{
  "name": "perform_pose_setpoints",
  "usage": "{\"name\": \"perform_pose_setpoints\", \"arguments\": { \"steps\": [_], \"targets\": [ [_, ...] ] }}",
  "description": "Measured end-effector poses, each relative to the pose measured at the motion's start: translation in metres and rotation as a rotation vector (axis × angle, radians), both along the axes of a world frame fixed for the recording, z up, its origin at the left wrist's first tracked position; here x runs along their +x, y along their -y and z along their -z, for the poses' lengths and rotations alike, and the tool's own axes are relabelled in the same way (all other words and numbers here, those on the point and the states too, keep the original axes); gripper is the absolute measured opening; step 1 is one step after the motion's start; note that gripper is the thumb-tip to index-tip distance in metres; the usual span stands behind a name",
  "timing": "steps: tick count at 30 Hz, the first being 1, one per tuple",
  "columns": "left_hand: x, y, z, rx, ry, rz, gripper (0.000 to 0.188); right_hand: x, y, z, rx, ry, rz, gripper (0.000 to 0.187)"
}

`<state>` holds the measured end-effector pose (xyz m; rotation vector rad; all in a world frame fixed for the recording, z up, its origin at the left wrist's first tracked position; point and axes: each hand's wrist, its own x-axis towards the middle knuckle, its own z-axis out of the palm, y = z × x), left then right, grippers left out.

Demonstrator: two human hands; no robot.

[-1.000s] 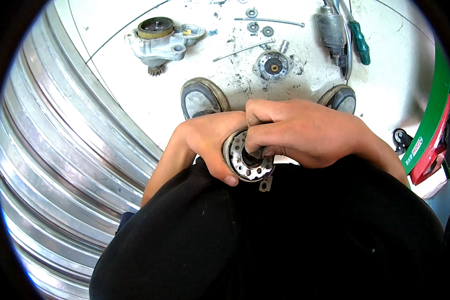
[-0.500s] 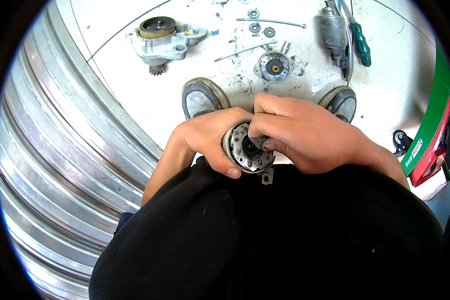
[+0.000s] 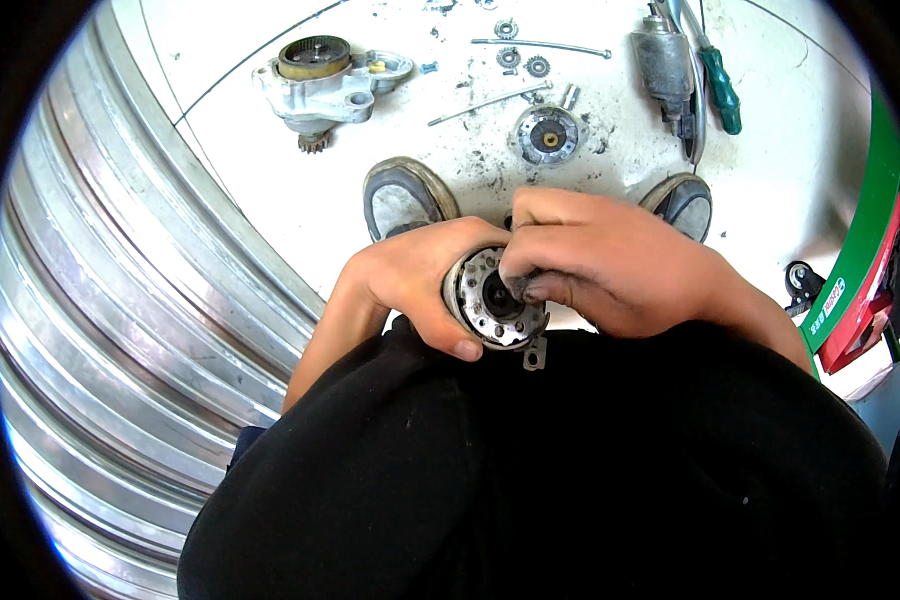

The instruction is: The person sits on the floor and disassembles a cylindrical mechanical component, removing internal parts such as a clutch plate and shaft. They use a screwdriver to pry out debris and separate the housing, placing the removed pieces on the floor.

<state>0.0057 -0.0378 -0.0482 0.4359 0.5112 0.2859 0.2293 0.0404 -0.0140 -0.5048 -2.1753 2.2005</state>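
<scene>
Pieces lie apart, so we judge the unit dismantled, with none of the floor parts joined to the casing in hand. From the left, our drive housing [image 3: 325,92] rests on the floor [image 3: 270,205], its pinion [image 3: 313,143] attached. Our left hand [image 3: 410,275] wraps around the motor casing [image 3: 490,305], perforated face up, above our lap [image 3: 530,480]. Beyond it two long bolts [image 3: 490,105], three small gears [image 3: 508,58] and a round end cover [image 3: 548,138] lie loose. Our right hand [image 3: 610,260] bends thumb and fingers together at the casing's central opening; we cannot tell whether they pinch anything. Farther right, the solenoid [image 3: 662,75] lies beside a green-handled screwdriver [image 3: 722,92].
</scene>
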Motion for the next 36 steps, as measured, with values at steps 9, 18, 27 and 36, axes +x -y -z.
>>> {"name": "perform_pose_setpoints", "arguments": {
  "steps": [9,18,27,36],
  "targets": [
    [0.001,0.005,-0.008,0.093,-0.372,-0.057,0.047,-0.001,0.000,-0.004,0.102,0.163,0.050,0.024],
    [0.002,0.005,-0.011,0.152,-0.515,0.042,0.050,-0.007,-0.009,-0.004,-0.126,0.361,-0.029,0.032],
    [0.006,-0.007,-0.014,0.137,-0.503,0.217,0.070,-0.004,-0.004,0.001,-0.219,0.374,-0.018,0.039],
    [0.006,-0.005,-0.014,0.196,-0.441,0.189,0.068,-0.002,0.000,0.004,-0.266,0.326,-0.004,0.031]
  ]
}}
